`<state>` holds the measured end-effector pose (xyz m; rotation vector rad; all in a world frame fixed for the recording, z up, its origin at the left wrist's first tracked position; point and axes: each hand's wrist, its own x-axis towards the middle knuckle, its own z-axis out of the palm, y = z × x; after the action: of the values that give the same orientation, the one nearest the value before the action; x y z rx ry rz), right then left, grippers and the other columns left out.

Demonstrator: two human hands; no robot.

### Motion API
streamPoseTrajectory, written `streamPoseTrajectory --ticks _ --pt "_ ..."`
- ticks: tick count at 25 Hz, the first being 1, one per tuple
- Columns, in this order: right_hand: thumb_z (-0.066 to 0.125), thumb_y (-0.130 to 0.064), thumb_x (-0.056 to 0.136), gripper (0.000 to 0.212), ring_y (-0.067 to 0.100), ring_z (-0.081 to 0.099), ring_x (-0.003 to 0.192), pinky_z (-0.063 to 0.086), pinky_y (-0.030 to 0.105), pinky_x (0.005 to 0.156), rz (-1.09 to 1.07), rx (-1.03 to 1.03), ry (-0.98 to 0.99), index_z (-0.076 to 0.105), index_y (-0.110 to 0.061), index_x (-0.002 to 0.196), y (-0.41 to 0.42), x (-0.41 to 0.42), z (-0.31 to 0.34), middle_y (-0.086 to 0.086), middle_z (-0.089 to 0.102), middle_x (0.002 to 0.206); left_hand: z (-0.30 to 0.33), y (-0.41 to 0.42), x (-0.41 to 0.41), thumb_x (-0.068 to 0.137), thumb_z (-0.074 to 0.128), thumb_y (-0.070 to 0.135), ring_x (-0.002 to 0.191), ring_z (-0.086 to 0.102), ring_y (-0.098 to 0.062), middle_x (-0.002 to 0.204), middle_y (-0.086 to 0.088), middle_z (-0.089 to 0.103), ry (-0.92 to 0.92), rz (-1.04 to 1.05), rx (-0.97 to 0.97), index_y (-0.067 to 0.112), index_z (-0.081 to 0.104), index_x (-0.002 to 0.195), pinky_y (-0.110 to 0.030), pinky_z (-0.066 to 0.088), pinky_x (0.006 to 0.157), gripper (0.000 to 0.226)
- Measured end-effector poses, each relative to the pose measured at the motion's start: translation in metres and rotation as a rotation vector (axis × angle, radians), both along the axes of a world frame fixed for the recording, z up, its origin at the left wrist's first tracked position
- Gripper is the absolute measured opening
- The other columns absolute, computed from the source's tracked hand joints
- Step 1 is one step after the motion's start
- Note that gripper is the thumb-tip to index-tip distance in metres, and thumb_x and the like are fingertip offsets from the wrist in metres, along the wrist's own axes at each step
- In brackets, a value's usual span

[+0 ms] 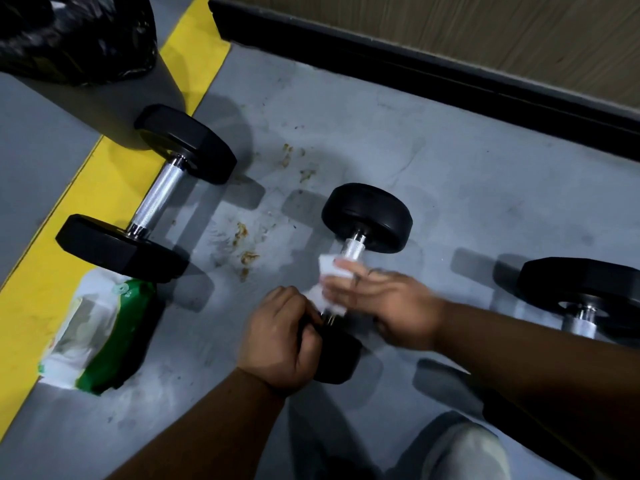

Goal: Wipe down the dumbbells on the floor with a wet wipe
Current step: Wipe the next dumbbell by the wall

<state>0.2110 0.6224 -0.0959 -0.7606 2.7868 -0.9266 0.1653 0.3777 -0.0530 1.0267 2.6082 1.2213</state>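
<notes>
Gym or weights room; grey rubbery floor (450,168) with a yellow marking stripe (114,174); three black dumbbells with knurled chrome handles lie on it: one on the stripe (145,195), one mid-floor (367,220), one at the right edge (585,296); black skirting (415,71) under a wood-look wall (485,26).

Dim indoor light; soft multiple shadows around middle dumbbell (366,220); hands motion-blurred below it; chrome glare; wide-angle bending at edges.
</notes>
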Motion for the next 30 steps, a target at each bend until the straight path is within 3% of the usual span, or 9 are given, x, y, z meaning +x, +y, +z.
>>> streamPoseTrajectory --ticks 3,7,12,16,21,25,30 --pt "0.024 -0.008 0.075 0.087 0.018 0.013 0.162 0.046 0.048 0.116 -0.216 -0.029 -0.049 0.046 -0.019 0.158 0.0 -0.002 0.003 -0.007 0.033 0.169 0.0 0.0 0.0 0.078 0.045 0.023 0.066 0.05 -0.026 0.072 -0.006 0.053 -0.009 0.012 -0.003 0.007 0.059 0.072 -0.04 0.04 0.063 0.022" --pt "0.033 -0.008 0.084 0.073 0.028 0.02 0.161 0.047 0.054 0.112 0.156 0.001 -0.001 0.051 -0.015 0.155 -0.013 0.011 0.003 -0.001 0.038 0.168 -0.001 -0.001 -0.001 0.082 0.045 0.024 0.066 0.049 -0.026 0.072 -0.008 0.052 0.0 -0.013 -0.001 0.005 0.058 0.072 -0.042 0.04 0.062 0.025" --pt "0.023 -0.006 0.08 0.084 0.021 0.013 0.162 0.048 0.049 0.114 -0.186 -0.014 -0.048 0.045 -0.02 0.159 -0.004 -0.002 0.003 -0.006 0.035 0.169 0.0 -0.002 -0.003 0.079 0.045 0.023 0.066 0.05 -0.027 0.072 -0.007 0.053 -0.029 0.008 0.006 0.006 0.058 0.072 -0.042 0.041 0.062 0.023" --pt "0.034 -0.006 0.079 0.082 0.027 0.015 0.162 0.044 0.053 0.115 0.141 0.026 -0.022 0.046 -0.02 0.159 -0.011 0.008 0.002 -0.005 0.032 0.17 -0.001 -0.005 -0.004 0.082 0.045 0.024 0.066 0.05 -0.028 0.072 -0.009 0.052 -0.03 -0.004 0.007 0.004 0.057 0.071 -0.043 0.041 0.061 0.026" --pt "0.025 -0.01 0.074 0.086 0.018 0.013 0.162 0.039 0.046 0.123 -0.183 -0.026 -0.065 0.048 -0.019 0.157 0.0 -0.013 0.004 -0.005 0.036 0.168 0.0 -0.006 -0.006 0.077 0.045 0.023 0.069 0.05 -0.021 0.074 -0.005 0.055 -0.079 0.034 0.015 0.008 0.059 0.074 -0.034 0.04 0.066 0.021" --pt "0.034 -0.008 0.075 0.084 0.026 0.015 0.162 0.045 0.054 0.115 0.161 0.021 -0.036 0.049 -0.019 0.157 -0.014 -0.001 0.006 -0.003 0.035 0.169 -0.002 -0.009 -0.008 0.079 0.045 0.024 0.068 0.051 -0.023 0.074 -0.006 0.055 -0.09 0.027 0.009 0.007 0.059 0.073 -0.037 0.04 0.065 0.023" --pt "0.029 -0.01 0.075 0.083 0.024 0.015 0.162 0.031 0.044 0.127 -0.169 -0.038 -0.082 0.051 -0.014 0.155 -0.003 -0.014 0.008 0.0 0.039 0.167 -0.002 -0.01 -0.009 0.076 0.044 0.023 0.069 0.052 -0.022 0.075 -0.004 0.057 -0.122 0.055 0.024 0.009 0.06 0.074 -0.034 0.041 0.065 0.021"
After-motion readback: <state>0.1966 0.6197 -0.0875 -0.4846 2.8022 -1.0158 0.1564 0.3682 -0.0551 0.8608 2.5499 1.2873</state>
